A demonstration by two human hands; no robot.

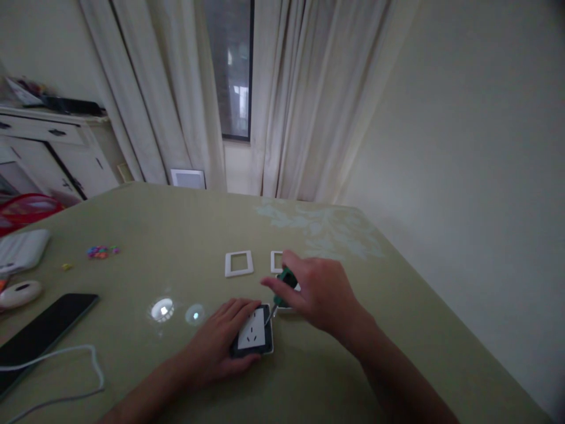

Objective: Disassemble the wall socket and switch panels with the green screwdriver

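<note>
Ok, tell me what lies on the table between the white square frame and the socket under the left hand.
Nothing: in the head view the tablecloth is bare between the white frame and the socket, which the left hand holds down.

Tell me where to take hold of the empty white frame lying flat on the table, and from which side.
Probably from above: the white frame lies flat on the table, so its edges give little to pinch sideways. Hook one finger through the open middle and pinch one thin bar. Come from its left, since the right hand with the screwdriver is on its right and the left hand below.
</note>
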